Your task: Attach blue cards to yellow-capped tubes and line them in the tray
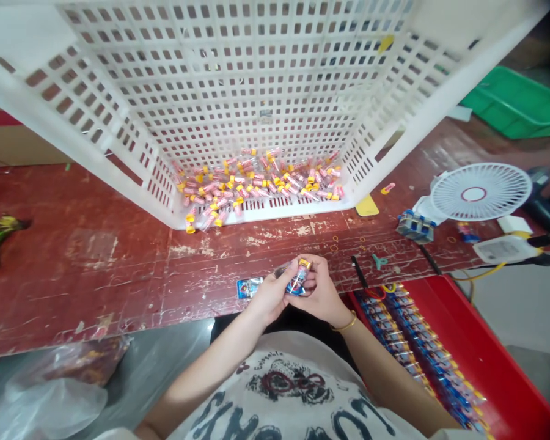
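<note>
Both my hands meet near the table's front edge. My left hand [269, 294] and my right hand [319, 288] are closed together on a small clear tube with a yellow cap [301, 274] and a blue label around it. A blue label card [249, 286] lies on the table just left of my left hand. A big white perforated basket [119, 128] is tipped toward me. Its low end holds a pile of several pink tubes with yellow caps [261, 183].
The worn red table [82, 256] carries a white fan [480, 192], a white box with a yellow cable [504, 249] and a blue stack [415, 225] at right. A red tray [481, 354] with rows of packed tubes sits at lower right. A plastic bag [41, 397] lies lower left.
</note>
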Available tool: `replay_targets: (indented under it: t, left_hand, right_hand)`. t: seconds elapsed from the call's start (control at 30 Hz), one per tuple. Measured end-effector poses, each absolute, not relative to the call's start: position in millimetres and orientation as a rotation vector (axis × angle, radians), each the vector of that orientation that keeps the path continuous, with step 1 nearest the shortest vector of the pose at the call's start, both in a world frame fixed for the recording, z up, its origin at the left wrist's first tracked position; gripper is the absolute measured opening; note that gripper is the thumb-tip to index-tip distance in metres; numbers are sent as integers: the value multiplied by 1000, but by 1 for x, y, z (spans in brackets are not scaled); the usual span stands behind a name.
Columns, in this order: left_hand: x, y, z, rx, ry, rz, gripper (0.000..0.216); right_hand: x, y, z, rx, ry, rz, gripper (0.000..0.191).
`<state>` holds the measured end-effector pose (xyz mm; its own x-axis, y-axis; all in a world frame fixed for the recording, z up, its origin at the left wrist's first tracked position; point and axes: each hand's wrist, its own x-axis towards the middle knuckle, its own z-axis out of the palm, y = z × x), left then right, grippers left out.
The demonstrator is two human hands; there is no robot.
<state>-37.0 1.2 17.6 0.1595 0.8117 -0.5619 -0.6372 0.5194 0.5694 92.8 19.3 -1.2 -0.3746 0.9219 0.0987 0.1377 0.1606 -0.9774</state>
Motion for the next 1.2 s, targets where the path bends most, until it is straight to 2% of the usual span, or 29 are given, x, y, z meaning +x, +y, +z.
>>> replay_targets:
  t: [0.1,0.4,0.63,0.8,0.9,1.07,1.2]
  left_hand:
    - [-43,-4,14,273,996,1009,41]
    - [-43,-11,11,300,1005,1075,30]
    - [-39,-9,12,365,1038,1092,34]
    - [-29,-10,14,442,1126,949,44]
    - [-17,-14,9,503,1081,782,43]
    - [-2,-19,-7,931,1040,436,48]
    - [5,-18,-10,1111,1054,370,39]
  right_hand:
    - [90,19,-9,-1023,-1681,1279,63]
    - [89,18,-11,-998,-1712,1256,66]
    - [97,18,-7,-982,-1652,1316,65]
    - [111,20,-5,-1075,-1275,1537,30]
    - [164,20,-22,-1347,-1035,1259,34]
    - [347,-43,-51,-1955,-630,598,36]
    - [453,-119,-73,-2277,-324,412,26]
